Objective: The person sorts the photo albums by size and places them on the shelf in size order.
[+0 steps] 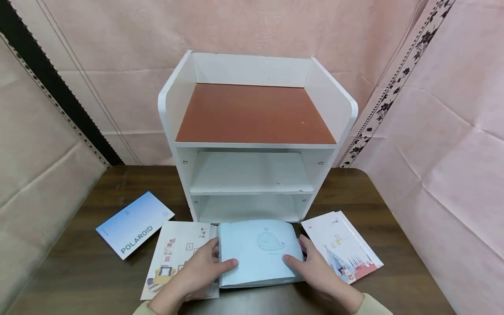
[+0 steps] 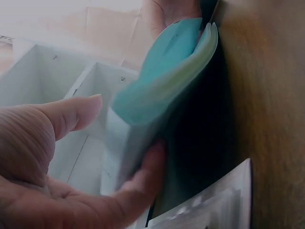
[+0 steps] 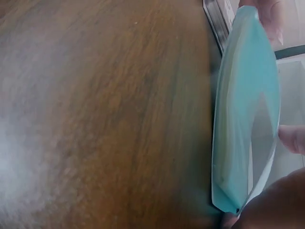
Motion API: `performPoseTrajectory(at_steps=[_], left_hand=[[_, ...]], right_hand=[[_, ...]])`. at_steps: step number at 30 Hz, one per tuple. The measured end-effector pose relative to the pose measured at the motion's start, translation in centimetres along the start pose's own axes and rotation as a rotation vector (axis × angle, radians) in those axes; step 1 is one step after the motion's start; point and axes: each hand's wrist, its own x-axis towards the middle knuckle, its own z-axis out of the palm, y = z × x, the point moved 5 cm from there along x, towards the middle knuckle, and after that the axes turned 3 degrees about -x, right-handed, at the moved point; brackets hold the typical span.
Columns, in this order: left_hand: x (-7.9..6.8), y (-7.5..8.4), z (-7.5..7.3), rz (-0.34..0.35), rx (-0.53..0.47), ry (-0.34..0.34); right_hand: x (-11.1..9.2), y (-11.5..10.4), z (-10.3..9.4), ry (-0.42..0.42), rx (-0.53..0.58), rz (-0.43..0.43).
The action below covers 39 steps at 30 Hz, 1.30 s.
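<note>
Four stationery items, one white shelf unit point(image 1: 256, 145) and two hands show at one wooden table point(image 1: 75, 275). The whale notebook point(image 1: 253, 262) is pale blue and thick, its bowed cover bearing a whale outline; it sits mid-table before the shelf unit. The right hand point(image 1: 316, 272) pinches its right edge; the left hand point(image 1: 201, 267) is spread, fingers touching the spine side, thumb off the cover. The notebook overlaps the cream booklet point(image 1: 177, 245). The POLAROID booklet point(image 1: 135, 225) lies towards the table's left edge, the blue-and-pink booklet point(image 1: 341, 247) towards its right. The shelf unit hides the far edge's middle.
</note>
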Motion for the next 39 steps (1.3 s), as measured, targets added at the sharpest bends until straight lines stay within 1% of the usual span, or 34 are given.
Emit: performPoseTrajectory(at_steps=[2, 4, 6, 10, 13, 16, 21, 26, 29, 32, 35, 39], left_hand=[[0.0, 0.1, 0.2, 0.017, 0.007, 0.012], [-0.1, 0.1, 0.3, 0.023, 0.027, 0.024], [-0.2, 0.0, 0.5, 0.025, 0.026, 0.027], [-0.2, -0.3, 1.0, 0.022, -0.002, 0.006], [-0.2, -0.3, 1.1, 0.035, -0.018, 0.011], [-0.3, -0.3, 1.1, 0.044, -0.037, 0.025], [-0.5, -0.2, 1.3, 0.060, -0.129, 0.014], [-0.9, -0.1, 1.3, 0.072, -0.273, -0.057], [-1.1, -0.1, 1.2, 0.073, -0.355, -0.097], [-1.2, 0.0, 1.1, 0.083, -0.396, -0.108], [-1.3, 0.0, 1.0, 0.089, -0.422, -0.104], [-1.3, 0.0, 0.9, 0.064, -0.446, -0.093]], right_hand=[[0.0, 0.0, 0.0, -0.006, 0.008, 0.000], [0.0, -0.1, 0.0, -0.016, 0.017, 0.003], [-0.1, -0.1, 0.1, -0.021, 0.018, 0.002], [-0.2, -0.1, 0.2, -0.017, 0.007, 0.004], [-0.2, -0.1, 0.3, -0.008, -0.010, 0.002], [-0.2, -0.1, 0.2, 0.000, 0.004, -0.004], [0.0, 0.3, -0.1, 0.007, 0.120, 0.015], [0.0, 0.9, -0.1, -0.020, 0.208, 0.074], [0.0, 0.8, 0.1, -0.041, 0.255, 0.087], [0.0, 0.8, 0.1, -0.051, 0.291, 0.094], [0.0, 0.8, 0.1, -0.055, 0.314, 0.100], [-0.1, 0.7, 0.1, -0.056, 0.305, 0.109]])
